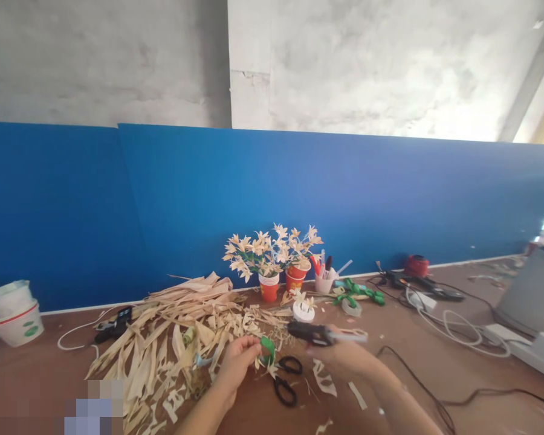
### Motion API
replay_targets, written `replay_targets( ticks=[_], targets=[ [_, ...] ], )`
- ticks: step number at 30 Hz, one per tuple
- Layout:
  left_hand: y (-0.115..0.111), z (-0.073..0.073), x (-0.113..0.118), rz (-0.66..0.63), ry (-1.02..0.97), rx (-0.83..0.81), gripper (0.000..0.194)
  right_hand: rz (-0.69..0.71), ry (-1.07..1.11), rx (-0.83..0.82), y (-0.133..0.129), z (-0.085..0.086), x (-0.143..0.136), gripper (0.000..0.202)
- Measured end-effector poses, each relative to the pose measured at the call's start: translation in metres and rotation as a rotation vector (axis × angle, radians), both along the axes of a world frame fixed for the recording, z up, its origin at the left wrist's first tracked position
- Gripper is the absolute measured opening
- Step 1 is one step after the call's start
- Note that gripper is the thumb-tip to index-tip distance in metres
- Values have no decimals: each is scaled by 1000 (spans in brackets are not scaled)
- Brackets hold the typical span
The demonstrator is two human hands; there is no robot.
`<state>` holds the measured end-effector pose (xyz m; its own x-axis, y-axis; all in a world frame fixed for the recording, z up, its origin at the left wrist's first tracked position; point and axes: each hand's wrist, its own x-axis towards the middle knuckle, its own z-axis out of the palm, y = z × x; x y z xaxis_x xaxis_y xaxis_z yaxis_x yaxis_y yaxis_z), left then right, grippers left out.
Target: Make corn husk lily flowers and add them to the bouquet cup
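My left hand (239,362) pinches a small green piece (267,349), with a pale husk flower (271,370) just below it. Close by on the right, my right hand (335,350) is wrapped round a black glue gun (310,333); its outline is blurred. Black-handled scissors (285,391) lie on the brown table (254,417) between my forearms. A heap of dried husks (185,320) spreads beside my left hand. Behind both hands stands a red and white cup (268,289) full of pale flowers (258,254).
Beyond my hands are a white pen cup (323,284), a white round holder (303,311) with small flowers and green ribbons (360,291). Cables (462,338) and a power strip (521,350) lie right. A white bucket (18,323) stands far left; a blue partition (299,181) runs behind.
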<state>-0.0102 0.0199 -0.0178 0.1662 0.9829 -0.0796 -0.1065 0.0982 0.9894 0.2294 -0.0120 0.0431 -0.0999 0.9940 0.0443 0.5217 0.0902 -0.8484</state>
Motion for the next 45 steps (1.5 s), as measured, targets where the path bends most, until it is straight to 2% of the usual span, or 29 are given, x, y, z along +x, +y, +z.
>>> replay_targets(
  ticks=[3, 5, 8, 10, 14, 23, 28, 38, 45],
  targets=[
    [-2, 4, -1, 11, -41, -10, 25, 99, -49, 158, 11, -6, -38, 13],
    [-3, 6, -1, 9, -56, -14, 23, 198, -127, 282, 16, -12, -52, 8],
    [-4, 9, -1, -5, -64, -10, 20, 217, -143, 447, 19, -24, -58, 10],
    [-4, 10, 0, -1, -59, -5, 19, 223, -134, 488, 19, -32, -55, 10],
    [-3, 9, 1, 24, -64, -22, 17, 229, -159, 510, 19, -39, -47, 11],
    [-3, 7, -1, 40, -73, -19, 17, 243, -223, 499, 23, -44, -44, 13],
    [-4, 10, -1, 48, -44, -35, 18, 247, -226, 509, 23, -45, -45, 15],
    [-2, 6, -1, 52, -40, -26, 18, 264, -255, 489, 23, -46, -46, 16],
    [-5, 11, 0, 29, -44, -30, 15, 250, -281, 479, 24, -48, -45, 15]
  ],
)
